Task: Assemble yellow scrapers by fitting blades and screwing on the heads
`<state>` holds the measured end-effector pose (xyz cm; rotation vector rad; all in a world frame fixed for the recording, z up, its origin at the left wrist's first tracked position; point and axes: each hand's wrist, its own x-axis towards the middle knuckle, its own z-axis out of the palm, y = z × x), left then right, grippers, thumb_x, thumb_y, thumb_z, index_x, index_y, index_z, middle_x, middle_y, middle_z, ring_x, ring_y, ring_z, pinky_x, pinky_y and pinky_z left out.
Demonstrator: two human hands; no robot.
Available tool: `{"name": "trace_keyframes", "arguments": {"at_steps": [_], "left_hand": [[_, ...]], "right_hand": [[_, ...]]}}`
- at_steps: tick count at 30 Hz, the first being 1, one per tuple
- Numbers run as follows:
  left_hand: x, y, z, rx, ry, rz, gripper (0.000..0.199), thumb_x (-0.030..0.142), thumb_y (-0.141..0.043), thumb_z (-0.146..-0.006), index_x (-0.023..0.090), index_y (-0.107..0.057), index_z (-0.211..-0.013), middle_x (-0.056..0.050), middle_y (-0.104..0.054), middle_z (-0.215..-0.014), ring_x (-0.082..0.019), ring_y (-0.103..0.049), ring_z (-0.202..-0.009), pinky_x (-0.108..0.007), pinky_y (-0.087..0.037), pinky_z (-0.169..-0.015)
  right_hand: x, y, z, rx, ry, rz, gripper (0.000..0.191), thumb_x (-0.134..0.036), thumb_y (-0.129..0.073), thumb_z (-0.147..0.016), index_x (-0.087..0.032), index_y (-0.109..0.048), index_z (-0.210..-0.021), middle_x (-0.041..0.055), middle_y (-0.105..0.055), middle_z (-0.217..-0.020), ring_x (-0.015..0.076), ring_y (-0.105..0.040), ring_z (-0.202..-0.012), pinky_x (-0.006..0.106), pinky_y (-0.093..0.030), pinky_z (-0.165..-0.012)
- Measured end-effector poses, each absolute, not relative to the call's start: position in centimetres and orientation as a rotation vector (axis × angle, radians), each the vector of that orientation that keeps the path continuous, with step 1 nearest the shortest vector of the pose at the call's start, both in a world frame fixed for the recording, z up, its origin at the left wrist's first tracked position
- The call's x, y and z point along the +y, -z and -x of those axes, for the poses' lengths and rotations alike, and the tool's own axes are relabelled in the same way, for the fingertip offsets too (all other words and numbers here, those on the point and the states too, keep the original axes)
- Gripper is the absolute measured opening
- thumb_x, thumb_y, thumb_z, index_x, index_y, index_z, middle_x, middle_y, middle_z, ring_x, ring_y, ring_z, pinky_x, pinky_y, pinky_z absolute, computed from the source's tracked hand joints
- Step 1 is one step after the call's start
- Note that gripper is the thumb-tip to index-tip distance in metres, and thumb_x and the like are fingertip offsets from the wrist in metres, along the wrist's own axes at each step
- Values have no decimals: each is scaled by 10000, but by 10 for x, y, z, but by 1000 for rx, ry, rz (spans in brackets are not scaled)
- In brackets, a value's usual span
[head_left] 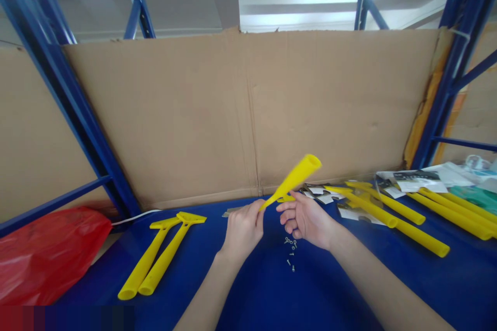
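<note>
My left hand (244,227) is closed around the narrow end of a yellow plastic scraper handle (293,181). Its wide hollow end tilts up to the right, and the gripped end is hidden by my fingers. Just right of it, my right hand (306,220) is open, palm turned left, fingers slightly curled with nothing visible in them. Several small metal screws (291,254) lie scattered on the blue tabletop (272,295) below my hands. Two more T-headed yellow scraper handles (165,256) lie side by side on the left.
More yellow handles (419,235) and dark-and-white printed packages (421,182) are heaped on the right. A red plastic bag (54,253) is at the left edge. Cardboard (186,119) stands behind the table between blue metal posts (89,134).
</note>
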<state>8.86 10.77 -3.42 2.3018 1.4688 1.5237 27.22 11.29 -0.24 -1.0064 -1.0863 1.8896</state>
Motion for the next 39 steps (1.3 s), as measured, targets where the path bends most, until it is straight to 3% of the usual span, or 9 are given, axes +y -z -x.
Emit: {"name": "trace_keyframes", "arguments": {"at_steps": [3, 6, 9, 13, 22, 28, 33, 39], "left_hand": [[115, 38, -90, 1511, -1606, -1814, 139, 166, -657, -702, 217, -658, -831, -31, -714, -715, -192, -682, -674, -250, -502, -654], [123, 42, -91, 1405, -1592, -1486, 114, 132, -683, -670, 170, -620, -757, -17, -691, -639, -154, -651, -557, -220, -484, -552], [126, 40, -95, 1310, -1543, -1185, 110, 87, -685, -671, 131, -594, -713, -8, -661, -567, -117, -616, -482, -203, -491, -508], [123, 33, -101, 1261, -1460, -995, 149, 35, -708, -662, 112, -590, -710, -6, -652, -542, -91, -605, -466, -186, -514, -498], [122, 40, -102, 1202, -1412, -1005, 135, 23, -709, -673, 95, -611, -729, -31, -675, -587, -99, -626, -506, -194, -533, -525], [123, 44, -104, 1173, -1398, -1025, 183, 82, -761, -630, 103, -602, -716, -26, -670, -584, -98, -614, -489, -201, -526, -523], [121, 48, -112, 1103, -1380, -1129, 231, 164, -796, -588, 109, -599, -695, -19, -670, -611, -93, -602, -489, -208, -514, -528], [120, 58, -115, 1106, -1361, -1385, 142, 199, -715, -672, 127, -600, -714, -20, -663, -620, -103, -598, -512, -213, -492, -540]], "right_hand": [[116, 8, -272, -1421, -1446, 1237, 288, -375, -437, -845, -168, -596, -722, -8, -588, -511, 84, -493, -362, 179, -308, -342], [119, 20, -275, -1758, -1221, 1299, 82, -173, -598, -698, -164, -609, -617, -23, -552, -460, 74, -445, -327, 191, -295, -337], [119, 26, -280, -2077, -1106, 1322, 98, -88, -590, -647, -170, -643, -646, -39, -543, -467, 73, -444, -322, 193, -313, -339], [119, 28, -283, -2195, -1050, 1372, 122, -102, -601, -639, -186, -671, -692, -52, -544, -484, 69, -453, -321, 183, -321, -332], [120, 37, -277, -2169, -926, 1283, 167, -64, -577, -620, -196, -656, -555, -54, -515, -411, 66, -424, -328, 186, -296, -373], [122, 37, -262, -1930, -792, 1166, 126, -187, -588, -717, -210, -684, -638, 4, -631, -588, 132, -535, -529, 224, -378, -480], [122, 40, -249, -1686, -852, 1095, 108, -225, -600, -725, -233, -699, -683, 11, -662, -650, 149, -537, -531, 233, -375, -438], [124, 43, -245, -1647, -802, 1121, 128, -228, -587, -740, -237, -709, -702, 20, -657, -661, 156, -550, -543, 254, -404, -472]]}}
